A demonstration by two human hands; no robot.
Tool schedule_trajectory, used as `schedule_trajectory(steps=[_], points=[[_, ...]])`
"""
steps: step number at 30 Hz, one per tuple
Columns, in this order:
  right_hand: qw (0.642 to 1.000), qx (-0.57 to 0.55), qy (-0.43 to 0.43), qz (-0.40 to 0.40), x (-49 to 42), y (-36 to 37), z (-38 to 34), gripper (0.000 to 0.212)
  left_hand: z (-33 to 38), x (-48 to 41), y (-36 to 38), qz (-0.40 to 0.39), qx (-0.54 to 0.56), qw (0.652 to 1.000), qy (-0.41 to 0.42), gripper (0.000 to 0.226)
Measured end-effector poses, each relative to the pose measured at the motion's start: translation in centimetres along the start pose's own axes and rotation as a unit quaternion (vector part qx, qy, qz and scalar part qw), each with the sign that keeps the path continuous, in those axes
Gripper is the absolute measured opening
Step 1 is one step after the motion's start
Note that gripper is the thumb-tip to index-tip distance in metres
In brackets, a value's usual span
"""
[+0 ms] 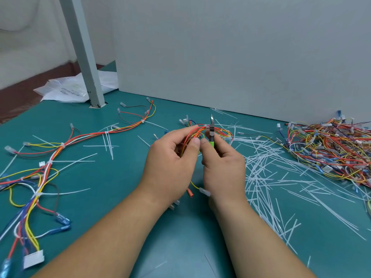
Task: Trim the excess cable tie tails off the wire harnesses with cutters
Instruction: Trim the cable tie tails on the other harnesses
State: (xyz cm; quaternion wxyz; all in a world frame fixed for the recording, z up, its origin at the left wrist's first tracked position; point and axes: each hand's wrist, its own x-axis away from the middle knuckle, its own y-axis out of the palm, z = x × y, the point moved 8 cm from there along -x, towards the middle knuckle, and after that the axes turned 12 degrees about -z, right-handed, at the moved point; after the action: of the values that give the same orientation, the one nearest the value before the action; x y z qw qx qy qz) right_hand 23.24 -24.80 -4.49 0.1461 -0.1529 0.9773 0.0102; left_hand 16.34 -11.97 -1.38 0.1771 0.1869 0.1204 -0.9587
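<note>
The left hand (170,157) grips a small wire harness (195,131) above the teal mat (120,189), with its fingers curled round the red and yellow leads. The right hand (222,167) clasps green-handled cutters (211,135), tip up, at the harness's white cable tie (206,126). It is unclear whether the blades are closed. Cut tails (267,177) litter the mat beside a heap of harnesses (331,149).
</note>
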Motion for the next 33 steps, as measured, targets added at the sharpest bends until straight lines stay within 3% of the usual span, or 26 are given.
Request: schedule_trajectory(steps=[3, 5, 9, 11, 15, 18, 22, 28, 33], points=[[0.998, -0.044, 0.007, -0.035, 0.0, 0.7, 0.1, 0.015, -0.4, 0.0, -1.0, 0.05, -0.036, 0.998, -0.026, 0.032], [0.997, -0.057, 0.007, -0.056, 0.1, 1.3, -0.2, 0.021, -1.2, -0.3, -1.6, 0.058, 0.011, 0.996, -0.067, 0.029], [0.996, -0.043, -0.01, -0.08, 0.5, 1.8, -0.9, 0.02, -2.5, -0.9, -0.2, -0.054, 0.105, 0.985, -0.128, 0.034], [0.996, -0.028, -0.023, -0.086, 0.5, 1.8, -1.2, 0.014, -2.8, -0.9, -0.1, -0.069, 0.111, 0.981, -0.14, 0.041], [0.995, 0.0, -0.038, -0.089, 0.5, 1.9, -1.6, 0.026, -3.1, -1.0, 0.0, -0.075, 0.148, 0.973, -0.163, 0.041], [0.995, 0.039, -0.039, -0.079, 0.5, 1.9, -1.3, 0.008, -3.1, -1.1, -0.7, -0.027, 0.151, 0.976, -0.151, 0.033], [0.991, 0.104, -0.04, -0.069, 0.4, 1.9, -1.0, 0.024, -2.7, -1.0, -1.1, -0.017, 0.087, 0.989, -0.117, 0.033], [0.982, 0.169, -0.055, -0.063, 0.4, 1.7, -1.4, 0.008, -2.0, -1.1, -1.7, -0.007, -0.009, 0.997, -0.08, 0.032], [0.99, 0.118, -0.04, -0.066, 0.5, 1.6, -1.0, 0.007, -2.6, -1.0, -1.3, -0.013, 0.03, 0.993, -0.117, 0.032]])
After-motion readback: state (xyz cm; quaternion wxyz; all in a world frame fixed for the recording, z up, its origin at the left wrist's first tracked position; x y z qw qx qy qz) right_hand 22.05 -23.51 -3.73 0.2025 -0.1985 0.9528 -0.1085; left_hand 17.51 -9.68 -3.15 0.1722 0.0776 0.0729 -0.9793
